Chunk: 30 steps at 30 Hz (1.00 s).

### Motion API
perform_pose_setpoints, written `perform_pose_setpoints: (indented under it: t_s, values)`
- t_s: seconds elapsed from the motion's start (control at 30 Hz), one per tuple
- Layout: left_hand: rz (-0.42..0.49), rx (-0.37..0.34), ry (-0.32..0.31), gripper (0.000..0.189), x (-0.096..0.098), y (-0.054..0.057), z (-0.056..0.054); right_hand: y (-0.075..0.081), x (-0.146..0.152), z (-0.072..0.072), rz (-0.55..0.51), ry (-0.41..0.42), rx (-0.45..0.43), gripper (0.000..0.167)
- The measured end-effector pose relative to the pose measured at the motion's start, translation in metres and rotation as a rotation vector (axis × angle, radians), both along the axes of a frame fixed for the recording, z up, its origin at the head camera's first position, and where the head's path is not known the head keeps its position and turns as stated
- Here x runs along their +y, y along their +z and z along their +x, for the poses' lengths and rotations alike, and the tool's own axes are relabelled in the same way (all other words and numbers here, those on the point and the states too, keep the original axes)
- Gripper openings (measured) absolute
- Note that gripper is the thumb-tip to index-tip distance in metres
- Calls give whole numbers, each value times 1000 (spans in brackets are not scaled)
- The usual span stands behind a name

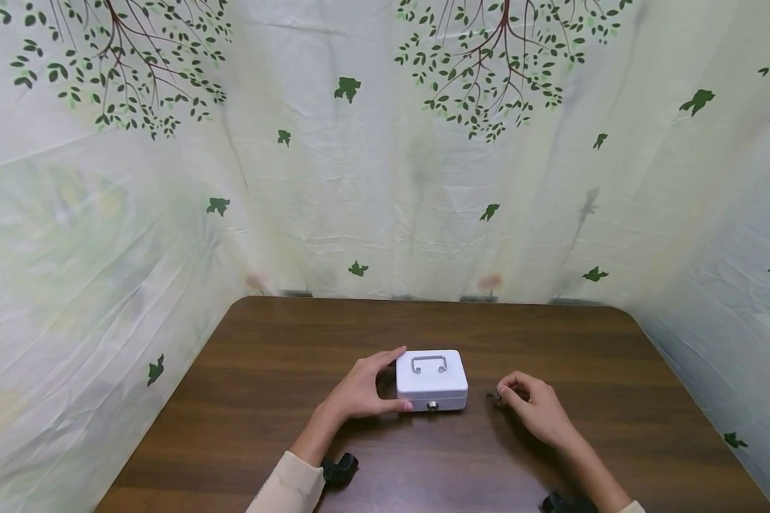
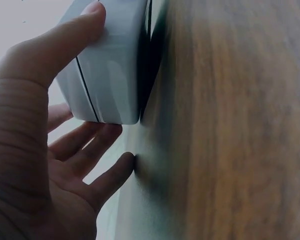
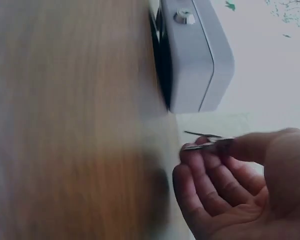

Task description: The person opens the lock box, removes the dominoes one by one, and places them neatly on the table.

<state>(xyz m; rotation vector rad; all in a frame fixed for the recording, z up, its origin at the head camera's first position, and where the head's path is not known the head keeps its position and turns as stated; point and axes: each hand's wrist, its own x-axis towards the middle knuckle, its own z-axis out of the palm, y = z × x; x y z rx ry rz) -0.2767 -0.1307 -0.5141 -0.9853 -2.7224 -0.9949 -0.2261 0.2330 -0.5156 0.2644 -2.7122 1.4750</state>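
A small white cash box point(image 1: 445, 382) with a wire handle point(image 1: 428, 358) on its lid sits on the table. Its round metal lock point(image 1: 433, 405) faces the person. My left hand point(image 1: 359, 390) grips the box's left end, thumb at the front and fingers reaching to the back. To the right of the box, and apart from it, my right hand point(image 1: 539, 412) pinches small metal keys point(image 3: 202, 146) between thumb and fingers. In the right wrist view two thin key blades point out past the fingertips, close below the box's corner. The lid is down.
The brown wooden table point(image 1: 282, 342) has rounded far corners. Pale fabric point(image 1: 385, 178) printed with leaves and branches hangs behind it and along both sides. A black wrist device point(image 1: 340, 470) is on the left wrist, and another point(image 1: 561, 502) by the right wrist.
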Motion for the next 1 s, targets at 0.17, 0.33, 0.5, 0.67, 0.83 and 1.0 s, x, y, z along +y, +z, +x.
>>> perform_pose_setpoints:
  t_s: [0.17,0.33,0.5,0.67,0.83,1.0]
  values:
    - [20,-1,3,106,1,-1,0,-1,-5,0,-325,73,-157,25]
    - [31,-4,15,105,2,-2,-2,-5,-7,0,-495,139,-262,35]
    - [54,-45,35,104,1,-4,-4,-7,-8,0,-524,173,-288,39]
    - [74,-61,37,103,1,-5,-4,-5,-10,2,-459,169,-243,41]
    - [87,-59,42,101,2,-5,-4,-1,-16,5,-424,144,-178,38]
    - [107,-72,38,100,3,-5,-4,1,-21,7,-392,104,-159,34]
